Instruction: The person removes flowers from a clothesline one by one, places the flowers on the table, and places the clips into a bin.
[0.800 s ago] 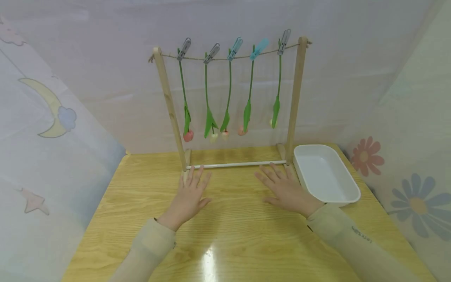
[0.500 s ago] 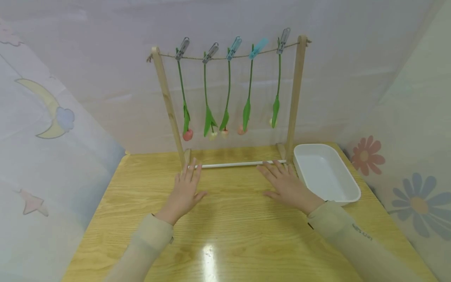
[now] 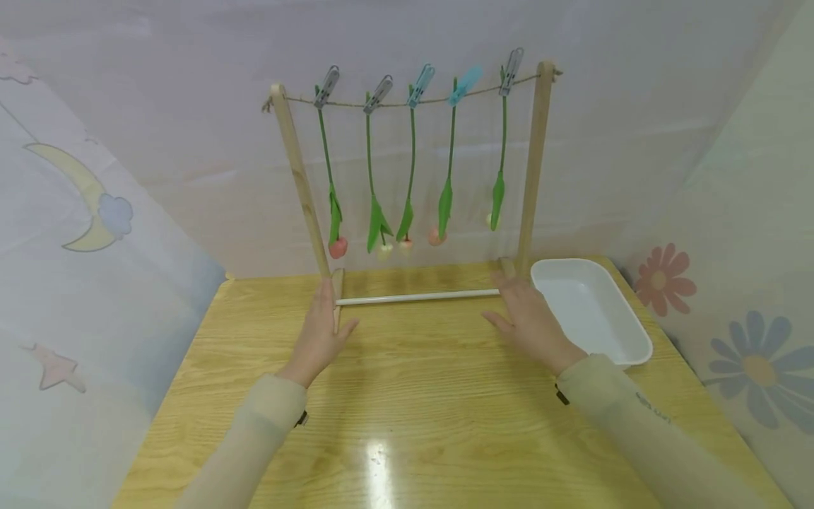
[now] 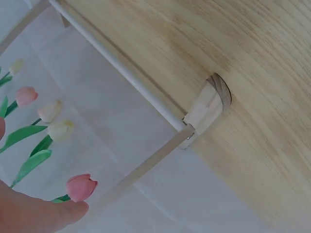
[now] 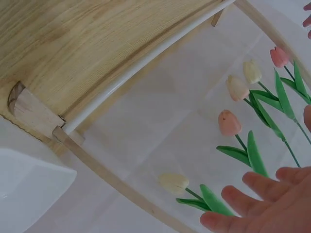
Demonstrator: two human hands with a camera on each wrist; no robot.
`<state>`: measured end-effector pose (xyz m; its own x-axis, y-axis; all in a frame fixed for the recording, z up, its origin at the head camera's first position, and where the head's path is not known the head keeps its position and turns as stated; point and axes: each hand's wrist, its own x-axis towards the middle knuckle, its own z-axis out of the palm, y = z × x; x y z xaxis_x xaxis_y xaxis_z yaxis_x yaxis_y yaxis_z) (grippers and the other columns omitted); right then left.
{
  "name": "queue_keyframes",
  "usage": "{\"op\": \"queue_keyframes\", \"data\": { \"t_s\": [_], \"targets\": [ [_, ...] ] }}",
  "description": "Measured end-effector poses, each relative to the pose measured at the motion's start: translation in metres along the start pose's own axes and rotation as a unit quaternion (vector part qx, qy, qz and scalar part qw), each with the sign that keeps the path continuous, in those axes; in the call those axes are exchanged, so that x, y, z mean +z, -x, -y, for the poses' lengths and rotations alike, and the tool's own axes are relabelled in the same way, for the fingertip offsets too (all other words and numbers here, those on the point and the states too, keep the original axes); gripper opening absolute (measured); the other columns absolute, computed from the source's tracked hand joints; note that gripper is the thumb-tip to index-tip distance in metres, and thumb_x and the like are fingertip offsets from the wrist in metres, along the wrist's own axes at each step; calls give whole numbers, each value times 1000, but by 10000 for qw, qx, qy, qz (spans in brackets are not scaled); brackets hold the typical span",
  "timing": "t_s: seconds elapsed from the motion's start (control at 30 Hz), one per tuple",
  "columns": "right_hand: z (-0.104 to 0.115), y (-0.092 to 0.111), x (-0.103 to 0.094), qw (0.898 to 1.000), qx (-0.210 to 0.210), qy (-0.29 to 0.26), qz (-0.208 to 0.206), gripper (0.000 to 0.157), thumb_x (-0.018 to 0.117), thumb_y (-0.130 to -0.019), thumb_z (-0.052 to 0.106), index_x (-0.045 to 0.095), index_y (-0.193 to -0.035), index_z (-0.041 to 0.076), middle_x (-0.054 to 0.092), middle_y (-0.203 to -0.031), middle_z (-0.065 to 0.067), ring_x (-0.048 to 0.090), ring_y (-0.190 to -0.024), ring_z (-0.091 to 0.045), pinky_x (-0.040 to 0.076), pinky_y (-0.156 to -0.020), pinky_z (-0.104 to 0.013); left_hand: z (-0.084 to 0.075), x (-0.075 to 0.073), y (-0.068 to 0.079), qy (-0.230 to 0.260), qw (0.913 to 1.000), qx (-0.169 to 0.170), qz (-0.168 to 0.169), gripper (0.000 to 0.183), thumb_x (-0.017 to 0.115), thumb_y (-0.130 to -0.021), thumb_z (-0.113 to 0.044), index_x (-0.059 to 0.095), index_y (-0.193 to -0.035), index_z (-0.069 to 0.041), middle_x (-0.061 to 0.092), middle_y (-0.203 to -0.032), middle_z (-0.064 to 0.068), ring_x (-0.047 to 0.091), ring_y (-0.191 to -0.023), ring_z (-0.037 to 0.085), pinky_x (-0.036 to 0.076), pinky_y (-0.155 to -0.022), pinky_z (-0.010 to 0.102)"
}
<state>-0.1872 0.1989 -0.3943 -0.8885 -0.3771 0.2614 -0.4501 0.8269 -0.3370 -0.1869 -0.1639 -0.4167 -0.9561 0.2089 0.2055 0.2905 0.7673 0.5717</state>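
Wooden rack [image 3: 535, 162], tulips [image 3: 405, 220] hanging, twelve o'clock on the bench [image 3: 407, 389].
Left hand [image 3: 316, 334] by its seven-o'clock foot [image 4: 205, 108], right hand [image 3: 530, 319] by its five-o'clock foot [image 5: 39, 111]; both reach forward, fingers straight, thumbs spread inward.

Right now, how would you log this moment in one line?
left hand: empty, near left post | right hand: empty, near right post | five tulips: hung heads-down from string | white tray: beside right post

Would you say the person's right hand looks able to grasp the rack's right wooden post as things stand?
Probably yes: the right hand looks empty and is close to the right post, with no obstacle visible between them, though whether they touch is unclear.
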Motion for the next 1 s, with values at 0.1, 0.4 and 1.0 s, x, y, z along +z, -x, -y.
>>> {"op": "queue_keyframes", "data": {
  "t_s": [0.1,0.4,1.0],
  "targets": [
    [-3,-4,-1,9994,106,-265,-171,72,61,-97,22,22,-149,-7,31,-148,-32,30,-134,-49,25,-107,-66,3,-4,-4,202,9997,-129,44,87,59,-99,-23,-3,-149,11,-2,-156,32,2,-144,45,10,-116,57],
    [-13,-14,-4,9951,371,-735,-539,65,58,-99,19,26,-146,-12,32,-146,-34,29,-133,-51,25,-110,-61,12,-11,-19,622,9970,-459,74,84,53,-102,-26,-8,-150,7,-5,-157,28,1,-145,43,6,-117,53],
    [-26,-25,-17,9658,1163,-2119,-935,73,45,-104,33,7,-152,-6,15,-156,-28,18,-140,-49,15,-115,-58,23,-13,-32,1100,9898,-906,-62,78,48,-104,-28,-5,-153,2,1,-159,25,6,-145,39,10,-118,51]
  ]
}}
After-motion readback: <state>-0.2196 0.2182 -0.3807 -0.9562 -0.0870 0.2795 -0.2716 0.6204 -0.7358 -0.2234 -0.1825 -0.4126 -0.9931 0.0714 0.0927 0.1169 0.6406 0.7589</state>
